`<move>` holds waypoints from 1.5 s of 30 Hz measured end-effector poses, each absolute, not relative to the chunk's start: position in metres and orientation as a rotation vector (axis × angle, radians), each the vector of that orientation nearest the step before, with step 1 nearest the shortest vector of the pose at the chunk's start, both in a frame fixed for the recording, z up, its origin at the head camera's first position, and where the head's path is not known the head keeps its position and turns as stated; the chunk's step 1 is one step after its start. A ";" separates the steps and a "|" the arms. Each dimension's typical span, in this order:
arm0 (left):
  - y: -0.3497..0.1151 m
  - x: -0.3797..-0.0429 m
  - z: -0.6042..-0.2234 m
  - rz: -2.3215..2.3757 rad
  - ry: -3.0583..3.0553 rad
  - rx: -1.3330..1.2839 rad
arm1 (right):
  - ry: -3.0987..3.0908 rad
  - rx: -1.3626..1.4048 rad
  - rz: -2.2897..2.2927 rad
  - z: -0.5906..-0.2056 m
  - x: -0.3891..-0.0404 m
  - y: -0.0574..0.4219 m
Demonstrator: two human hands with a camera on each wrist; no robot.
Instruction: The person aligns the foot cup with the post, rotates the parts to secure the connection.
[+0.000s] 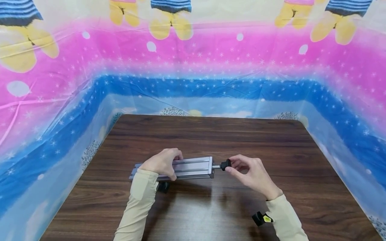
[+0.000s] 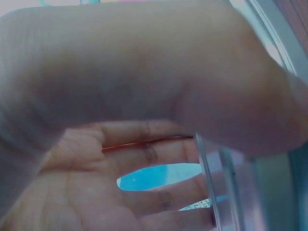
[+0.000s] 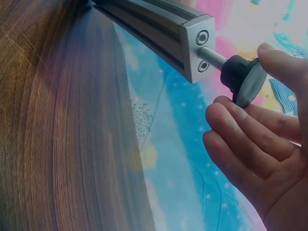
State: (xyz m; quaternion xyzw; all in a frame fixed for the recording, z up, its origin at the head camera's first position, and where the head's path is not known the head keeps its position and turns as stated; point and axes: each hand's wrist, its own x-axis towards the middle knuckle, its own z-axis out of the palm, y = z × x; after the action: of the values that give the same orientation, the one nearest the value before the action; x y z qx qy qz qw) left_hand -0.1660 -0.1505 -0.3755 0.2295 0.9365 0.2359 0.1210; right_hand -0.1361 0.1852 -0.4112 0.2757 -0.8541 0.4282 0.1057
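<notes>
A silver aluminium extrusion profile (image 1: 193, 166) with grooved sides lies crosswise above the brown tabletop. My left hand (image 1: 163, 163) grips its left part, thumb on the near side and fingers over the far side. From the profile's right end plate (image 3: 199, 50), which carries two screws, sticks out a threaded stud (image 3: 212, 57). On that stud sits a black leveling foot (image 3: 244, 79) with a round base. My right hand (image 1: 251, 172) pinches the foot's rim between thumb and fingers. In the left wrist view the thumb (image 2: 144, 72) covers much of the profile.
The dark wood-grain table (image 1: 211, 137) reaches back to a printed pink and blue cloth (image 1: 196, 60) hanging around it. A black camera piece with a yellow label (image 1: 258, 218) sits by the right sleeve, and another black piece (image 1: 163, 187) by the left wrist.
</notes>
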 end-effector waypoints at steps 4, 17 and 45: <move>-0.154 -0.165 -0.375 0.701 2.737 0.676 | -2.513 0.797 1.273 -0.410 -0.137 0.180; -0.161 -0.163 -0.366 0.668 2.764 0.685 | -2.496 1.015 1.398 -0.413 -0.139 0.180; -0.150 -0.165 -0.362 0.615 2.769 0.677 | -2.609 0.794 1.320 -0.416 -0.137 0.185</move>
State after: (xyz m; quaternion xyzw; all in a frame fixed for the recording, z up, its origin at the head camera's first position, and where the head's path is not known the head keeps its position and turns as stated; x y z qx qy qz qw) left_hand -0.1654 -0.1501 -0.3618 0.2306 0.9435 0.2096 0.1123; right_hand -0.1371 0.1853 -0.4159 0.2617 -0.8598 0.4349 0.0558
